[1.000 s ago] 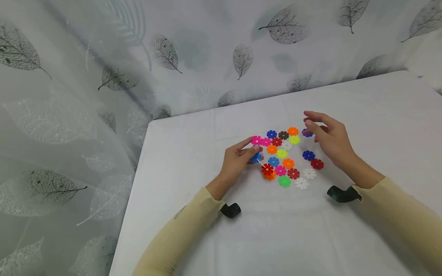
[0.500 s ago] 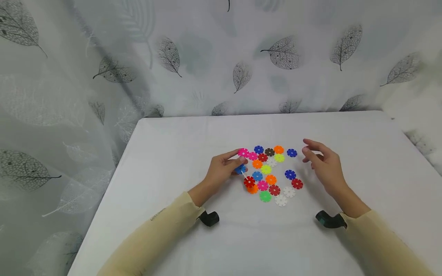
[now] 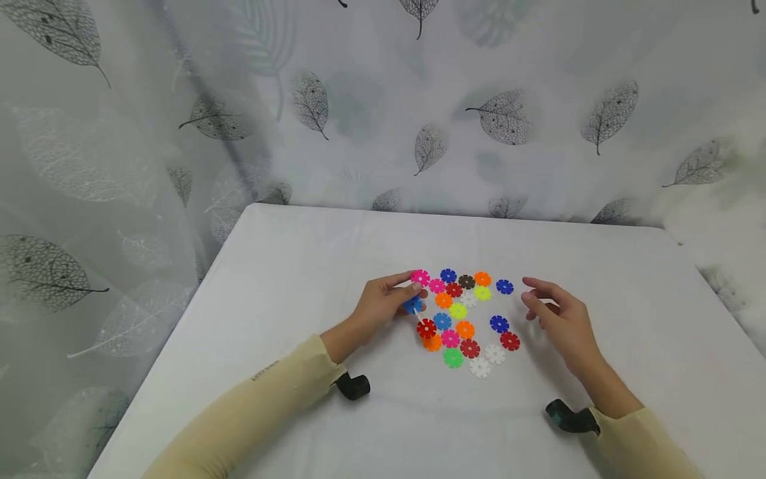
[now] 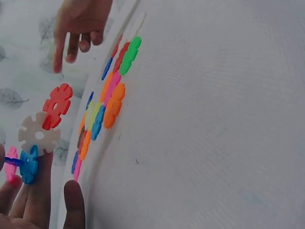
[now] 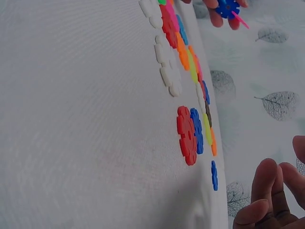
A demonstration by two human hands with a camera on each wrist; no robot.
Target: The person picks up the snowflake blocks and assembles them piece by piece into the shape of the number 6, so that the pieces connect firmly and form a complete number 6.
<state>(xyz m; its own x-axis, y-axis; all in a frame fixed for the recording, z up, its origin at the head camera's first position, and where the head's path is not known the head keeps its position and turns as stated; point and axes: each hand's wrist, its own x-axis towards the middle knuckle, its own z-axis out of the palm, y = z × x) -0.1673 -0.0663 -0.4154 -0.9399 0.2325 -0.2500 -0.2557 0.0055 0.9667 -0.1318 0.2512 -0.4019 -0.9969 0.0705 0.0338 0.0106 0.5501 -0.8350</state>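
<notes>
My left hand [image 3: 383,301] pinches a chain of joined plastic snowflake discs at the left edge of the spread. In the left wrist view the chain has a red disc [image 4: 58,106], a white disc [image 4: 40,135], a light blue disc [image 4: 29,164] and a pink disc [image 4: 10,163], with a dark blue piece edge-on between the last two. My right hand [image 3: 559,318] hovers above the table's right side, fingers loosely bent and holding nothing. Closest to it lies a dark blue disc [image 3: 505,287]. A red disc [image 3: 510,341] and another dark blue disc [image 3: 499,324] lie nearer me.
Several loose discs lie flat between the hands, among them a green disc [image 3: 453,358], a brown disc [image 3: 466,282] and a white disc [image 3: 479,367]. The white table [image 3: 299,253] meets a leaf-patterned curtain [image 3: 359,133] at its back edge.
The head view has tilted up and shifted. My right hand has drawn slightly right, off the dark blue disc it overlapped. My left hand keeps its hold on the disc chain.
</notes>
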